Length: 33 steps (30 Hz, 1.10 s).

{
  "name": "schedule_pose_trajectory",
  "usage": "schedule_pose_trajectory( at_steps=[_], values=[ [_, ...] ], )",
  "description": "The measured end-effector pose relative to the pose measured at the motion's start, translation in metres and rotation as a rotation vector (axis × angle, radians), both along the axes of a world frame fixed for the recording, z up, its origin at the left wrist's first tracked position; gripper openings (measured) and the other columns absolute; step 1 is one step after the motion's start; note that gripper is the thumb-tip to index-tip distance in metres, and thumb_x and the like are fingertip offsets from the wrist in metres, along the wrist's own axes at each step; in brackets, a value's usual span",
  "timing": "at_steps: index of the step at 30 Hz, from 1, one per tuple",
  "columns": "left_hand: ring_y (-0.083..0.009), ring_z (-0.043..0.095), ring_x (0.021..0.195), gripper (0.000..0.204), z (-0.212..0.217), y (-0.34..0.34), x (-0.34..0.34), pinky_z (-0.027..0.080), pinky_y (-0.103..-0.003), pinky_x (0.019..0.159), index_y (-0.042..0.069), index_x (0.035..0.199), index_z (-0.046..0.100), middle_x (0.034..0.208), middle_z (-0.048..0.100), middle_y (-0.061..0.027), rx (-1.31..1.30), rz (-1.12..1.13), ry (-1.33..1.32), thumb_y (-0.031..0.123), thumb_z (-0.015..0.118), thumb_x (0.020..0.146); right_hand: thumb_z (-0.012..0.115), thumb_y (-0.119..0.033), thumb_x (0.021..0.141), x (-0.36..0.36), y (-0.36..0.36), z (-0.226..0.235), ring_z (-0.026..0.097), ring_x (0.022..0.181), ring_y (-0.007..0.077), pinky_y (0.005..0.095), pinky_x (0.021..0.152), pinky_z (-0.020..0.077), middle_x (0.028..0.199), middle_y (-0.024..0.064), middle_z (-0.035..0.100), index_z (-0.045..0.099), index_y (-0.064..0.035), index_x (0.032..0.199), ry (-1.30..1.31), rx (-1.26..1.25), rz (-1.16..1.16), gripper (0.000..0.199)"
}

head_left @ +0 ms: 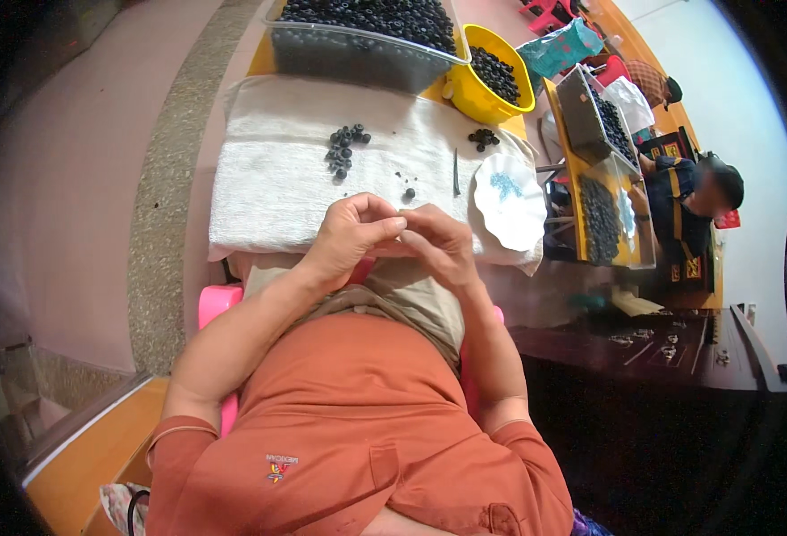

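1. At the left, white cloth (264, 183) lies over the tabletop (260, 61); a snag or tug could disturb the loose pieces on it.
2. A loose group of black round parts (345, 153) sits there unconfined; a brushing wrist could scatter them.
3. The left hand (353, 232) has its fingers curled and tips drawn together; I cannot tell whether it grips anything.
4. Beyond, a clear bin (349, 58) is heaped with more parts; a bump could spill some.
5. A lone black part (410, 194) lies just past the fingertips, where a careless knuckle might roll it away.
6. The right hand (444, 246) is bent inward, its fingertips meeting the left's; any piece between them is hidden. Something small there could slip if the pinch loosened.
7. A thin dark rod (456, 171) lies right of the lone part; a sleeve or finger could shift it.
8. Farther off, a small dark cluster (483, 138) rests near a yellow bucket (480, 96) of parts.
9. Rightmost on the cloth, a white scalloped plate (519, 223) carries blue bits (505, 186), easily tipped out by an elbow.
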<state>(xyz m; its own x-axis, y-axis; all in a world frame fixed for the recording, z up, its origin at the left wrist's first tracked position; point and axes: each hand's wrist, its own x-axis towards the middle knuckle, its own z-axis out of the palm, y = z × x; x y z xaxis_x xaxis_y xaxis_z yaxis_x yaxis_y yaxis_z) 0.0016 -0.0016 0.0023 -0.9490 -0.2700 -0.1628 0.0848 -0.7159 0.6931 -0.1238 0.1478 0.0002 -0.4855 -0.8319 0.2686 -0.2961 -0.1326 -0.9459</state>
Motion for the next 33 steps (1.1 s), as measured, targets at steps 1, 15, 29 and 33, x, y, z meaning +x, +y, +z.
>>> schedule_pose_trajectory(
  at_steps=[1, 15, 29, 33],
  values=[
    [-0.011, 0.064, 0.077, 0.011, -0.001, 0.0, -0.001, 0.057, -0.027, 0.068, 0.003, 0.097, 0.06, 0.089, 0.066, -0.0051, -0.001, 0.002, 0.0, 0.006, 0.069, 0.09, 0.067, 0.005, 0.087, -0.009, 0.0, 0.005, 0.061, 0.082, 0.0123, 0.0236, 0.07, 0.0499, 0.095, 0.0076, 0.064, 0.066, 0.0019, 0.113, 0.034, 0.017, 0.025, 0.026],
    [-0.0085, 0.063, 0.076, 0.013, -0.005, 0.004, -0.001, 0.055, -0.023, 0.068, 0.005, 0.097, 0.061, 0.086, 0.064, -0.0008, -0.021, 0.111, -0.11, 0.007, 0.071, 0.088, 0.073, -0.007, 0.081, -0.048, -0.081, 0.022, 0.067, 0.081, 0.0279, 0.0346, 0.069, 0.053, 0.094, 0.0119, 0.067, 0.071, -0.0047, 0.101, 0.555, 0.194, 0.005, 0.021],
    [-0.0083, 0.062, 0.075, 0.016, -0.003, 0.004, -0.002, 0.055, -0.023, 0.068, 0.005, 0.097, 0.061, 0.088, 0.064, -0.002, -0.034, 0.2, -0.099, 0.009, 0.072, 0.087, 0.069, -0.013, 0.082, -0.036, -0.119, 0.03, 0.066, 0.091, 0.0305, 0.0385, 0.08, 0.0519, 0.103, 0.0098, 0.065, 0.071, -0.0123, 0.109, 0.935, 0.465, 0.147, 0.026],
    [-0.0084, 0.062, 0.074, 0.016, -0.005, 0.004, -0.002, 0.055, -0.023, 0.068, 0.004, 0.096, 0.061, 0.087, 0.064, -0.0024, -0.057, 0.194, -0.114, 0.009, 0.072, 0.087, 0.07, -0.014, 0.08, -0.039, -0.119, 0.026, 0.066, 0.09, 0.0315, 0.0395, 0.078, 0.0524, 0.099, 0.0107, 0.066, 0.071, -0.0093, 0.103, 0.941, 0.469, 0.096, 0.024]
  ],
)
